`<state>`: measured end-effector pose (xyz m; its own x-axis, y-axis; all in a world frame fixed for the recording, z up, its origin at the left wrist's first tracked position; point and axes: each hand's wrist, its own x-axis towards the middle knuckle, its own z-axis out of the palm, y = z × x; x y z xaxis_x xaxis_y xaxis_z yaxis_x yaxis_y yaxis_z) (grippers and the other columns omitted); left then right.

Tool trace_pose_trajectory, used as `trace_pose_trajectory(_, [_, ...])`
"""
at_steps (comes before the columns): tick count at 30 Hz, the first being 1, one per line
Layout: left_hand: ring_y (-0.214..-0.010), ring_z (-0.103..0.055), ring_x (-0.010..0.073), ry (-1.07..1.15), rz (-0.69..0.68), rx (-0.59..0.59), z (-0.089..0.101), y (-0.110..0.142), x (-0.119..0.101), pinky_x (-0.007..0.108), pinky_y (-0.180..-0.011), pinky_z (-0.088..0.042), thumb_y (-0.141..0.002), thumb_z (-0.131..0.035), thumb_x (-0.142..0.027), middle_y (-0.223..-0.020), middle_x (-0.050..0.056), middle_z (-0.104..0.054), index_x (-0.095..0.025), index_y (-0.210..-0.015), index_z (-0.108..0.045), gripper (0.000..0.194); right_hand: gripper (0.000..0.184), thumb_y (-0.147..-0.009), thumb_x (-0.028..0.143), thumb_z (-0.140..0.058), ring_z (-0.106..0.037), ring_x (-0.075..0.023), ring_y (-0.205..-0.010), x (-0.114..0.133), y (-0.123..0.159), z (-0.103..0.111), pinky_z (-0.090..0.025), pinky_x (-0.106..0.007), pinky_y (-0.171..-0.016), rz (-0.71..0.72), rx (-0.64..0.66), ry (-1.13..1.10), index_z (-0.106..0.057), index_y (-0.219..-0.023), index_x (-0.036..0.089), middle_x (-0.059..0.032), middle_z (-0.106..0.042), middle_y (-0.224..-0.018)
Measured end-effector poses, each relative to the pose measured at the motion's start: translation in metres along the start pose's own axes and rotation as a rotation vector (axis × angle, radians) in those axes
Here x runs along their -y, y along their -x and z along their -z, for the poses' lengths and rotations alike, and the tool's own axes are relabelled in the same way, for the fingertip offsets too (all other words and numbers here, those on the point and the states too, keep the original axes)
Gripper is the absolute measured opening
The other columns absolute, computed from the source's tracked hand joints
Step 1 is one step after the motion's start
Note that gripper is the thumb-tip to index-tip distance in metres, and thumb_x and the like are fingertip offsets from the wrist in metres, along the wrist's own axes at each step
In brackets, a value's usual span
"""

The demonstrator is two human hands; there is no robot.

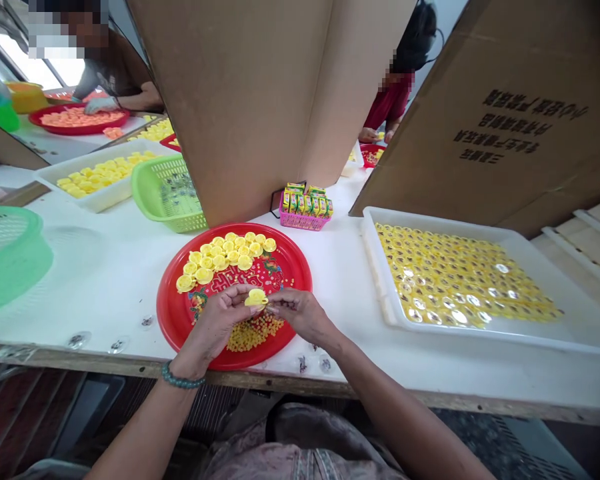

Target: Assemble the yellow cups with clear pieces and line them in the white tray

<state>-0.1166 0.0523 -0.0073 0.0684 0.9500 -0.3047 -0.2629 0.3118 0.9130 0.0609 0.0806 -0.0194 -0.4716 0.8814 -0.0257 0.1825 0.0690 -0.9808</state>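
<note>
Over a round red tray [300, 273], my left hand [213, 327] pinches a small yellow plastic piece [255, 297] shaped like a shallow cup. My right hand [310, 320] has its fingertips closed at the right side of that piece; whatever they pinch is too small to make out. Similar yellow cup-shaped pieces [225, 252] lie in a cluster along the tray's far side. Many tiny yellow bits [254, 335] are heaped at its near side, below my hands, and a few are scattered at the right.
A white tray [380, 293] of finished-looking yellow discs stands right. A pink basket [304, 221] of small boxes sits behind, by a cardboard divider [250, 113]. Left are a green basket [150, 207] and a mint basket [15, 267]. Clear discs [117, 345] lie near the edge. Co-workers sit beyond.
</note>
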Motion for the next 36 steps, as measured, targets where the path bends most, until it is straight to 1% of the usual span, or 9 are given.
trace_pose_trajectory(3, [-0.075, -0.062, 0.0113, 0.100, 0.019, -0.037, -0.004, -0.001, 0.002, 0.020, -0.069, -0.048, -0.057, -0.079, -0.016, -0.082, 0.001, -0.068, -0.017, -0.093, -0.062, 0.040, 0.016, -0.080, 0.023, -0.059, -0.055, -0.0127, -0.069, 0.004, 0.009, 0.002, -0.044, -0.024, -0.065, 0.056, -0.048, 0.143, -0.069, -0.092, 0.020, -0.0020, -0.063, -0.078])
trace_pose_trajectory(8, [-0.072, -0.063, 0.0109, 0.158, 0.026, -0.051, -0.007, -0.003, 0.006, 0.021, -0.069, -0.049, -0.059, -0.076, -0.014, -0.080, 0.000, -0.068, -0.019, -0.098, -0.062, 0.042, 0.012, -0.083, 0.023, -0.056, -0.057, -0.0131, -0.068, 0.010, 0.017, 0.012, -0.044, -0.023, -0.064, 0.024, -0.114, 0.192, -0.064, -0.091, 0.019, -0.0010, -0.063, -0.075])
trace_pose_trajectory(11, [-0.075, -0.064, 0.0136, 0.181, 0.046, -0.037, -0.008, -0.003, 0.006, 0.025, -0.071, -0.051, -0.058, -0.073, -0.013, -0.087, 0.001, -0.067, -0.018, -0.095, -0.063, 0.039, 0.019, -0.087, 0.027, -0.050, -0.056, -0.0127, -0.065, 0.015, 0.010, 0.022, -0.041, -0.023, -0.061, 0.031, -0.136, 0.432, -0.064, -0.078, 0.019, -0.0018, -0.064, -0.072])
trace_pose_trajectory(14, [-0.078, -0.064, 0.0149, 0.207, 0.037, -0.050, -0.009, 0.000, 0.006, 0.025, -0.071, -0.052, -0.058, -0.071, -0.012, -0.089, 0.002, -0.067, -0.017, -0.096, -0.063, 0.039, 0.026, -0.086, 0.026, -0.053, -0.052, -0.0123, -0.057, 0.020, -0.005, 0.022, -0.037, -0.023, -0.057, -0.001, 0.012, 0.785, -0.062, -0.063, 0.018, -0.0024, -0.062, -0.062])
trace_pose_trajectory(18, [-0.081, -0.063, 0.0144, 0.255, 0.025, -0.073, -0.007, 0.002, 0.004, 0.025, -0.074, -0.052, -0.059, -0.071, -0.012, -0.090, 0.002, -0.066, -0.017, -0.099, -0.059, 0.041, 0.010, -0.073, 0.014, -0.061, -0.058, -0.0184, -0.064, 0.017, -0.023, 0.005, -0.042, -0.027, -0.060, -0.096, 0.168, 1.036, -0.066, -0.064, 0.017, -0.0082, -0.065, -0.065])
trace_pose_trajectory(22, [-0.078, -0.063, 0.0131, 0.230, 0.008, -0.083, 0.000, 0.003, 0.007, 0.022, -0.069, -0.051, -0.062, -0.071, -0.015, -0.092, 0.002, -0.065, -0.017, -0.098, -0.056, 0.039, 0.014, -0.071, 0.008, -0.055, -0.061, -0.0243, -0.067, 0.011, -0.027, -0.007, -0.045, -0.033, -0.062, -0.089, 0.174, 1.068, -0.068, -0.069, 0.014, -0.0139, -0.066, -0.069])
trace_pose_trajectory(25, [-0.072, -0.063, 0.0120, 0.184, -0.011, -0.104, 0.004, 0.003, 0.011, 0.021, -0.064, -0.050, -0.064, -0.070, -0.016, -0.087, 0.000, -0.066, -0.018, -0.097, -0.055, 0.036, 0.016, -0.072, 0.009, -0.053, -0.060, -0.0215, -0.066, 0.011, -0.024, -0.003, -0.043, -0.030, -0.062, -0.058, 0.187, 1.069, -0.067, -0.066, 0.014, -0.0113, -0.066, -0.069])
trace_pose_trajectory(30, [-0.072, -0.062, 0.0131, 0.062, -0.004, -0.094, 0.000, 0.002, 0.015, 0.024, -0.067, -0.049, -0.064, -0.068, -0.019, -0.082, 0.001, -0.066, -0.016, -0.092, -0.058, 0.030, 0.018, -0.075, 0.009, -0.052, -0.052, -0.0104, -0.058, 0.024, -0.016, 0.008, -0.036, -0.020, -0.056, 0.093, 0.047, 0.763, -0.066, -0.068, 0.017, 0.0000, -0.062, -0.063])
trace_pose_trajectory(36, [-0.072, -0.062, 0.0139, 0.111, 0.030, -0.046, -0.013, 0.005, 0.017, 0.025, -0.067, -0.049, -0.061, -0.072, -0.022, -0.086, 0.002, -0.067, -0.017, -0.091, -0.060, 0.033, 0.018, -0.085, 0.021, -0.053, -0.058, -0.0140, -0.070, 0.038, -0.010, 0.010, -0.042, -0.024, -0.066, 0.170, 0.038, 0.559, -0.070, -0.081, 0.019, -0.0034, -0.067, -0.076])
